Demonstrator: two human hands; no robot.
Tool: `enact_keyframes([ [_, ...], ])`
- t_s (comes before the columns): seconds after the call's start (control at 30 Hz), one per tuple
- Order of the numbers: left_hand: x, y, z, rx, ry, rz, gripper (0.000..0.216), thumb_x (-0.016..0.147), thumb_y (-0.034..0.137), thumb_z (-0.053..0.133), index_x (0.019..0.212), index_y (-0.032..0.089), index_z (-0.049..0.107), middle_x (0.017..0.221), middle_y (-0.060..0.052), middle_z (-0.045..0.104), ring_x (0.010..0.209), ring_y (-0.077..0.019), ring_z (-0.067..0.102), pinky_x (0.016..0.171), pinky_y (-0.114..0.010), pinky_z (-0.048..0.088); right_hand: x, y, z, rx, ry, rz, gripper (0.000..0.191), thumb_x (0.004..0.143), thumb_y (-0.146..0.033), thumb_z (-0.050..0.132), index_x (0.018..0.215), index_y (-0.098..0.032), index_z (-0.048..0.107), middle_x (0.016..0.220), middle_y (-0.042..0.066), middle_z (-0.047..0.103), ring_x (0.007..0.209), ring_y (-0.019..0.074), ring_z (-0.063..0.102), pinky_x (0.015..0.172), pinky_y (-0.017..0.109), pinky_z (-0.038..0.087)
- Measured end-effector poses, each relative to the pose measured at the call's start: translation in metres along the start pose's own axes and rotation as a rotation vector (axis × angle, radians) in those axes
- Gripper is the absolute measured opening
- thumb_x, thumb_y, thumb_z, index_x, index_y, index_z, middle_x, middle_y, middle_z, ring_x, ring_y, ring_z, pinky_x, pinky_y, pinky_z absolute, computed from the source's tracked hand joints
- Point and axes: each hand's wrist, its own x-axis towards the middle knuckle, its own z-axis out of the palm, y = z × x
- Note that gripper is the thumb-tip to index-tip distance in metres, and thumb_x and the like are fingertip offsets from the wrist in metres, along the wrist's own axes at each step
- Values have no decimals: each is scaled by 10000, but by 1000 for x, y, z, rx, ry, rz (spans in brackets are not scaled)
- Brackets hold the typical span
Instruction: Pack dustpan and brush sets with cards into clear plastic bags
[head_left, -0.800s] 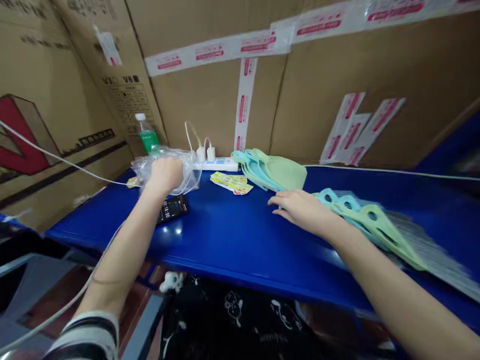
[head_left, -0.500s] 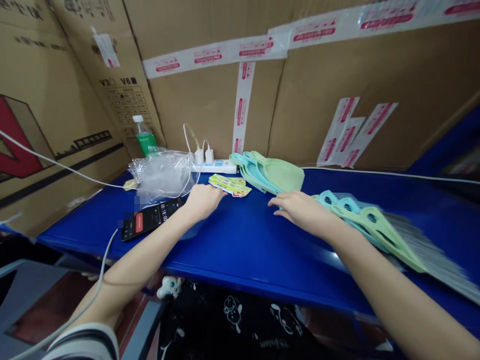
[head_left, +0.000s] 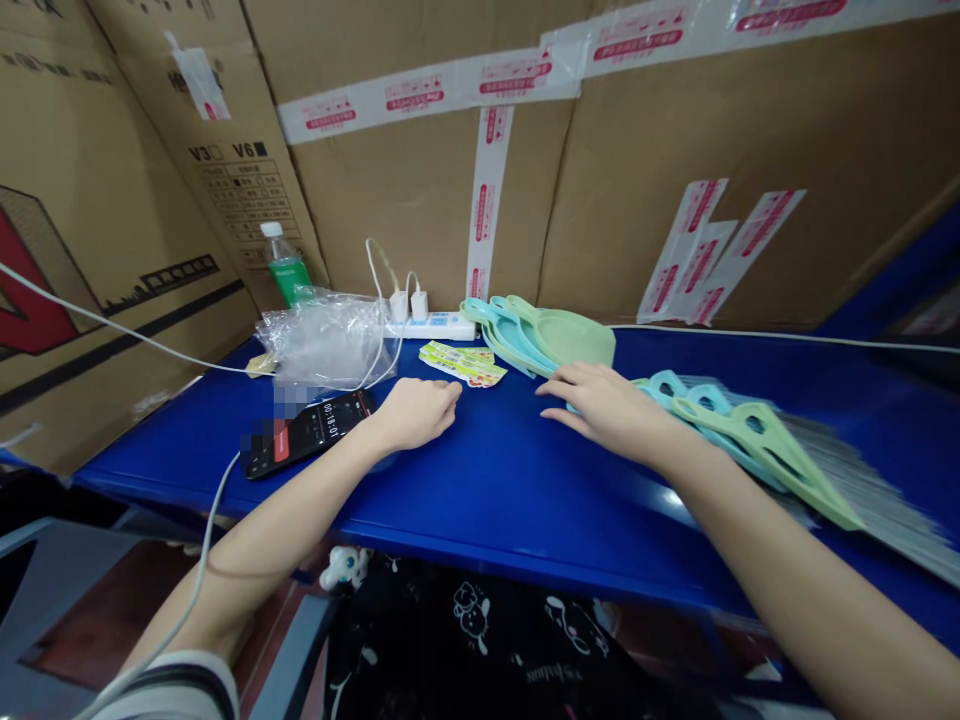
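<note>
My left hand (head_left: 420, 412) is closed, its fingers curled in, just above the blue tabletop (head_left: 487, 490). Nothing shows between those fingers. Beyond it lie the yellow-green printed slips (head_left: 461, 362), apart from the hand. My right hand (head_left: 596, 408) is held palm down with thumb and fingers apart, empty as far as I can see. Behind it is a stack of pale green and light blue flat plastic pieces (head_left: 574, 338) with narrow handles. More such pieces (head_left: 750, 430), with holes in their handles, lie beside my right forearm on a layered stack of clear packaging (head_left: 877, 490).
A phone (head_left: 311, 432) running a timer lies left of my left hand. Behind it are crumpled clear plastic bags (head_left: 322, 340), a green-labelled bottle (head_left: 289, 268) and a white power strip (head_left: 442, 326) with cables. Cardboard (head_left: 420, 210) walls the table's back and left.
My left hand has drawn back slightly from the slips towards me, fingers curled. The right hand stays nearly in place, its thumb and fingers apart. The view has shifted a little.
</note>
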Motion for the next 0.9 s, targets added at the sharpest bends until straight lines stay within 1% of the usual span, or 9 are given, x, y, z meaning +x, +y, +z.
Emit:
enact_keyframes([
  [0.1,0,2,2,5,-16,39,259,964,221,379,962,149,628,910,-80,712,783,-220,687,670,-301,463,1,-4,0,56,48,-37,187,919,-199,533,1014,-161,690,954,124,700,916,274,651,766,398,517],
  [0.3,2,2,4,9,-38,70,393,1005,306,342,831,167,665,820,-81,719,810,-236,695,676,-301,457,3,-8,1,144,49,-70,223,935,-183,474,972,-167,694,915,113,706,906,261,648,781,402,512],
  [0.37,2,2,4,10,-38,64,410,1008,311,336,823,165,672,811,-85,720,810,-236,697,678,-300,455,4,-9,1,153,46,-68,221,931,-180,475,964,-168,693,917,111,708,903,260,648,780,402,512],
  [0.57,1,1,3,4,-26,53,358,985,257,350,868,161,675,833,-85,722,776,-221,686,658,-292,433,3,-12,-1,173,35,-70,235,929,-174,457,952,-184,691,916,96,715,885,250,648,793,403,507],
  [0.73,1,1,3,-3,-26,62,329,947,251,389,822,175,684,803,-74,721,771,-219,680,644,-288,413,3,-13,-3,188,31,-67,246,927,-177,446,946,-194,691,911,92,716,868,243,646,785,400,504],
  [0.9,0,1,2,-13,-23,61,342,933,253,384,788,181,686,787,-74,723,764,-216,675,639,-288,404,3,-13,-4,199,24,-71,249,930,-171,443,945,-184,691,917,101,716,871,248,645,796,409,499],
])
